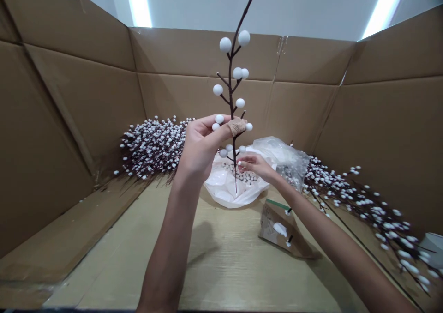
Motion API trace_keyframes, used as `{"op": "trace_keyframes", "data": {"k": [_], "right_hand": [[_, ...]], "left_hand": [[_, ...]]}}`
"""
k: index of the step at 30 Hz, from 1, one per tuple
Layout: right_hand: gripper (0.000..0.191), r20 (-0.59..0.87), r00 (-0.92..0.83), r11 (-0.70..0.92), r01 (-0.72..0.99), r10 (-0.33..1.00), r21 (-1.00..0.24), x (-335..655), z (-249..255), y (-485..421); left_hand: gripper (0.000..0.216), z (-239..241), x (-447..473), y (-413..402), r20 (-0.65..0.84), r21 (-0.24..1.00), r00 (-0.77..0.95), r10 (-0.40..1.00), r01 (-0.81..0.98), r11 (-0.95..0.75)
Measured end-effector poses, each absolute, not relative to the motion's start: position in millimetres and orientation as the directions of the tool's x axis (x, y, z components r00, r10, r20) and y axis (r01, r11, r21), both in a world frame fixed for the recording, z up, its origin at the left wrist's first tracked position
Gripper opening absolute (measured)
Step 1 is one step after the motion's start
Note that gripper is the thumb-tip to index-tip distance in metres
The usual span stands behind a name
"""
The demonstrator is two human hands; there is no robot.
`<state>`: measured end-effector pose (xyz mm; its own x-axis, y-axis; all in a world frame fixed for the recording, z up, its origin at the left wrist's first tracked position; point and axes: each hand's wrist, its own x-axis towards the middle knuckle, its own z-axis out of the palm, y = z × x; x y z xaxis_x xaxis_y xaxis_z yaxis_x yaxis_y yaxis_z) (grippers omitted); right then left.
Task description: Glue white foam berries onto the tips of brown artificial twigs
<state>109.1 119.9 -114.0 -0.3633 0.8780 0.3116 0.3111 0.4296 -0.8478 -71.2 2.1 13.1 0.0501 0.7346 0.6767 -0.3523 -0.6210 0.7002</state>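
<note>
My left hand is closed around a dark brown artificial berry branch, which stands nearly upright with its thin stem end pointing down. White balls sit on many of its twigs; a few twig tips are bare. Beige tape wraps my left thumb. Lower and to the right, my right hand pinches a small white ball just beside the stem. Beneath it lies a white plastic bag holding many loose white balls.
Piles of white-berried branches lie at left and right. A clear plastic bag sits behind my right hand. A folded cardboard piece with white blobs stands on the table. Cardboard walls surround the table.
</note>
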Motion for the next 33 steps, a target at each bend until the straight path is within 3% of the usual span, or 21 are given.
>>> {"op": "trace_keyframes", "data": {"k": [3, 6, 14, 19, 26, 33], "right_hand": [[0.037, 0.353, -0.346, 0.42, 0.141, 0.869, -0.897, 118.4, -85.2, 91.4], [0.038, 0.344, -0.373, 0.277, -0.221, 0.862, -0.935, 124.3, -58.0, 61.4], [0.017, 0.525, -0.26, 0.364, -0.479, 0.811, -0.799, 127.1, -26.9, 25.0], [0.015, 0.599, -0.175, 0.436, -0.534, 0.782, -0.724, 126.3, -22.1, 20.5], [0.017, 0.751, -0.017, 0.695, -0.368, 0.66, -0.618, 124.7, -22.4, 14.5], [0.018, 0.805, 0.047, 0.77, -0.331, 0.591, -0.546, 122.6, -21.5, 10.0]], "left_hand": [[0.004, 12.6, -70.3, 2.7, 0.679, 0.706, 0.076, 0.73, -0.339, -0.622], [0.004, 12.5, -68.5, 2.0, 0.657, 0.733, 0.111, 0.746, -0.327, -0.597], [0.002, 11.3, -60.5, -0.4, 0.553, 0.817, 0.201, 0.809, -0.32, -0.479], [0.002, 8.6, -54.2, 2.1, 0.535, 0.829, 0.266, 0.802, -0.348, -0.438], [0.002, 7.4, -48.3, 3.2, 0.492, 0.855, 0.28, 0.824, -0.332, -0.398], [0.005, 5.6, -44.3, 3.7, 0.489, 0.852, 0.295, 0.821, -0.363, -0.377]]}}
